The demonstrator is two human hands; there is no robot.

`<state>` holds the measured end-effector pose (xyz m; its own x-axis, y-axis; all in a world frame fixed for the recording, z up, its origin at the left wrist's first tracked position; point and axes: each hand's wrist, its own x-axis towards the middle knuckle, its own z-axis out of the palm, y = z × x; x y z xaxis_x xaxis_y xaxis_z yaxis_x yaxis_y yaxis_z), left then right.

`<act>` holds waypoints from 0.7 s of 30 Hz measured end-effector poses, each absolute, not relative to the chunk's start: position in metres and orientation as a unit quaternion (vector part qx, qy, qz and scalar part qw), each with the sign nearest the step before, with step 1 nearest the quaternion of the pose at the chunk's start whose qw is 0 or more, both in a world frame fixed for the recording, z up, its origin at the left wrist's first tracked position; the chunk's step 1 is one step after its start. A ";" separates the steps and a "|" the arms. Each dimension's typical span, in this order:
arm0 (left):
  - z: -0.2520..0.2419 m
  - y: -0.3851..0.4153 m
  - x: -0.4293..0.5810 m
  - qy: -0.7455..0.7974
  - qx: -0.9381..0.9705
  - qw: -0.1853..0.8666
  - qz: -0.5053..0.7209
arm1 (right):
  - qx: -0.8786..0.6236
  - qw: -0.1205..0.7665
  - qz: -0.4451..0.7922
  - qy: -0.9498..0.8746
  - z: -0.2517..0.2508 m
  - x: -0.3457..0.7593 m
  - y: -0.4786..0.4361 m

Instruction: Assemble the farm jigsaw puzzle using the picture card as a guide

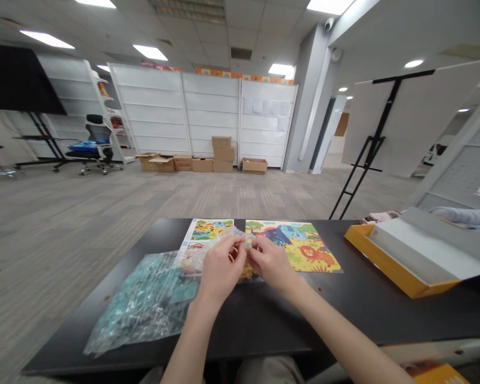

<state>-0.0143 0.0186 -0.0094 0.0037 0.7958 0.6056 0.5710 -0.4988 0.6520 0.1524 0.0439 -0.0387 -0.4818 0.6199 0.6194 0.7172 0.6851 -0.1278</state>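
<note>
Table [344, 314]: black, under both hands.
Orange box [388, 261]: open, well right of the right hand.
Teal bag [144, 298]: left of the left hand, seemingly sealed.
Picture sheet [304, 248]: just beyond the hands.
Clear bag [196, 256]: between the hands, pieces inside.
Left hand [220, 272], right hand [270, 261]: fingertips pinching the clear bag.
Progress: no pieces laid out.

Left grip [220, 272] and right grip [270, 264]: bare, uncovered from fingertips to wrist; left forearm [192, 341] and right forearm [344, 336]: bare along the whole visible length, each running out at the lower frame edge; trousers [264, 370]: plain light beige fabric, visible as a small patch between the forearms; finer detail not discernible.
</note>
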 end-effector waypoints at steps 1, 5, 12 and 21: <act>-0.010 0.019 -0.015 0.491 0.700 0.112 0.507 | -0.385 0.319 -0.086 -0.862 -0.041 0.150 0.048; -0.012 0.020 -0.015 0.499 0.704 0.114 0.493 | -0.338 0.270 -0.045 -0.901 -0.041 0.155 0.046; -0.011 0.019 -0.014 0.490 0.705 0.114 0.500 | -0.361 0.320 0.126 -0.867 -0.001 0.201 0.050; -0.010 0.019 -0.014 0.491 0.713 0.100 0.491 | -0.598 0.270 -0.008 -0.755 -0.070 0.227 0.122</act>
<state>-0.0142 0.0187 -0.0102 0.0356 0.7981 0.6015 0.6011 -0.4979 0.6251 0.2274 0.1222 -0.0704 -0.1396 0.8977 0.4179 0.9069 0.2854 -0.3101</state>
